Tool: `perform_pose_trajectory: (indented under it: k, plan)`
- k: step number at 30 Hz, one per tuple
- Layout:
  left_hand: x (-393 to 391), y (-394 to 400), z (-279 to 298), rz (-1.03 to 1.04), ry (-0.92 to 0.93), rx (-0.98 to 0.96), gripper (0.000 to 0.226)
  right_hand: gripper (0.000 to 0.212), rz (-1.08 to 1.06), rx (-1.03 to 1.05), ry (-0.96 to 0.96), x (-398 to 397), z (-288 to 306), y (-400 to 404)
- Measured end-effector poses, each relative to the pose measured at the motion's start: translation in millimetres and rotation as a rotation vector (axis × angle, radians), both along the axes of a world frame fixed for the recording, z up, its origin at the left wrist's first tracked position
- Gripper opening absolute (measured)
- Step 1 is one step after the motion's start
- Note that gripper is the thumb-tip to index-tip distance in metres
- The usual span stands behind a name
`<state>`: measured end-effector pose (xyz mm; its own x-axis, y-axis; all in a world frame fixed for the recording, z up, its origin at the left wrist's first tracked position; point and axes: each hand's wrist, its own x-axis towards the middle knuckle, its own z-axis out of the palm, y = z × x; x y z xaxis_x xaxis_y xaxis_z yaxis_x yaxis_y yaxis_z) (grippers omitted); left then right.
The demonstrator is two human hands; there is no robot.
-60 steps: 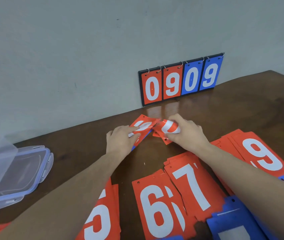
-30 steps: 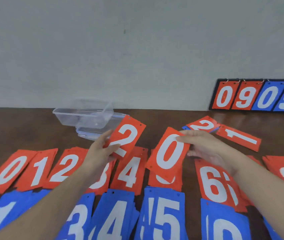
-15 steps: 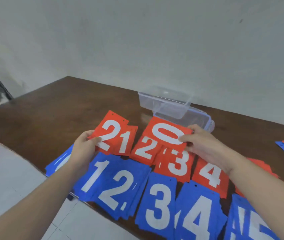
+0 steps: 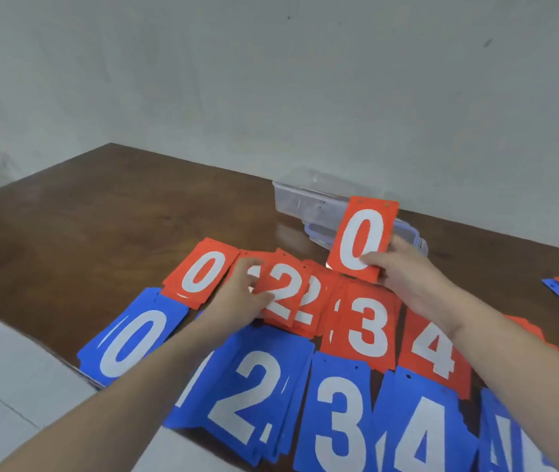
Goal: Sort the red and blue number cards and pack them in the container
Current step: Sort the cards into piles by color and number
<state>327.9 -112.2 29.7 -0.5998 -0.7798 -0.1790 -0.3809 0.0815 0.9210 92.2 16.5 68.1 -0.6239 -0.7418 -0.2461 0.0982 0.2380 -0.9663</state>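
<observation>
Above the red piles, the red 0 card [image 4: 361, 240] is held upright, pinched at its lower edge by the right hand [image 4: 404, 277]. It looks thin, light, stiff and slick; grip edges. The left hand [image 4: 240, 298] presses the red 2 card [image 4: 285, 294], fingers curled. The container [image 4: 305, 199] stands just behind.

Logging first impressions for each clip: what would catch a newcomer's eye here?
The red 0 card raised upright in the right hand, in front of the clear container. Below it, rows of red cards and blue cards cover the table, where the left hand holds a red 2 card.
</observation>
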Motion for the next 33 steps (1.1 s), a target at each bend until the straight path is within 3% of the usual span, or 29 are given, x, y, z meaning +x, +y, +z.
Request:
perform_pose_trajectory:
  k: [3, 5, 8, 11, 17, 20, 25, 33]
  plan:
    - [-18, 2, -2, -0.163, -0.15, -0.168, 0.05, 0.053, 0.016, -0.04, -0.066, -2, -1, -1]
    - [-24, -1, -5, -0.21, -0.266, -0.369, 0.05, 0.044, 0.036, -0.03, -0.113, 2, 1, -4]
    - [-18, -11, -4, -0.099, -0.348, -0.572, 0.056, 0.021, -0.006, 0.049, -0.165, 17, 1, -22]
    - [3, -26, -3, 0.054, -0.266, -0.558, 0.048, 0.02, -0.047, 0.149, -0.073, 34, -7, -47]
    - [69, -62, -2, 0.278, -0.293, -0.53, 0.037, 0.008, 0.298, 0.167, -0.029, 88, -2, -101]
    - [100, -73, -2, 0.345, -0.285, -0.522, 0.034, 0.005, 0.354, 0.224, -0.045, 121, 0, -131]
    - [128, -80, -3, 0.401, -0.272, -0.526, 0.03, 0.024, 0.398, 0.338, -0.051, 154, -2, -161]
    - [121, -73, 1, 0.375, -0.277, -0.566, 0.031, 0.038, 0.487, 0.431, 0.294, 139, -9, -153]
